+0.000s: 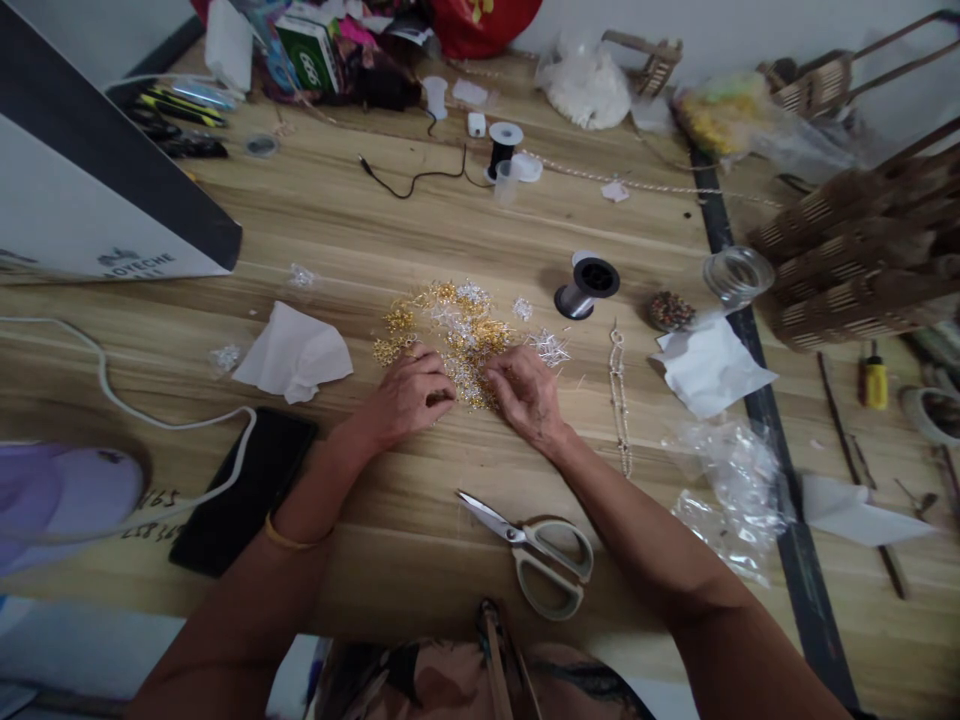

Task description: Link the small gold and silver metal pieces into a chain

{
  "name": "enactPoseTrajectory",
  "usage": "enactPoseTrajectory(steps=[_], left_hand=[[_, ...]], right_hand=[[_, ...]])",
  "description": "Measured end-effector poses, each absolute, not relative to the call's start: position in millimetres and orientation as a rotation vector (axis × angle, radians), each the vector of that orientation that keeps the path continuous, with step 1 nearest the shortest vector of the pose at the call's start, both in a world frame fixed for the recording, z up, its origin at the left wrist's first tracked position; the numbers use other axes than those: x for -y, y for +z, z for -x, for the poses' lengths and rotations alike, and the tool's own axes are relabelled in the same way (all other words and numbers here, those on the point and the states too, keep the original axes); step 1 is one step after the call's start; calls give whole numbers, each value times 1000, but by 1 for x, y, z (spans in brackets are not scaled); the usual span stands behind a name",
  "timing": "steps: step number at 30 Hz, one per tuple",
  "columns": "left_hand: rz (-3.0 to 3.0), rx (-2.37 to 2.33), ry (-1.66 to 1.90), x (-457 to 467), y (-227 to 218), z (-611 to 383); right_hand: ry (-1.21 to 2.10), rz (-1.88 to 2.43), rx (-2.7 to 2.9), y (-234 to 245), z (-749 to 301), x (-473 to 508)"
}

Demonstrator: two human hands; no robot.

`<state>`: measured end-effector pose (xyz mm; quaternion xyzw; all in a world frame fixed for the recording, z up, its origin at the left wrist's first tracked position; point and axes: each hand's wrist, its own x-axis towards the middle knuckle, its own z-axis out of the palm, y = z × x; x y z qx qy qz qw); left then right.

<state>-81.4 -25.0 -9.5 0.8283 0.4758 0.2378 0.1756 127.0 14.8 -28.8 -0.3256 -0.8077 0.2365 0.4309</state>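
Observation:
A spread heap of small gold and silver jewelry findings [461, 320] lies on the wooden table. At its lower left edge is my left hand [411, 392], fingers curled down with the fingertips drawn together; anything in them is too small to make out. My right hand [527, 392] touches the heap's right side, thumb and forefinger pinched, and what sits between them is hidden. Beside that hand lie silver pins [549, 348] and a small cluster of clear bits [523, 308]. A beaded chain [618, 400] stretches out further right. Scissors [529, 550] lie partly open nearer my body.
A spool of grey wire [587, 287] stands behind the right hand. White paper pieces [296, 352] flank the work area, with plastic bags [735, 490] at right. A black phone [244, 490] and white cable [97, 360] lie left. Brown woven pieces [862, 240] crowd the right side.

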Motion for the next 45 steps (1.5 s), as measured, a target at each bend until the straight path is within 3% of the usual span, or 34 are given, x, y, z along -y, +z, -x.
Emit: enactPoseTrajectory(steps=[15, 45], left_hand=[[-2254, -1420, 852, 20, -18, 87], [-2339, -1453, 858, 22, -24, 72]], right_hand=[[581, 801, 2013, -30, -127, -15], [614, 814, 2007, -31, -127, -15]])
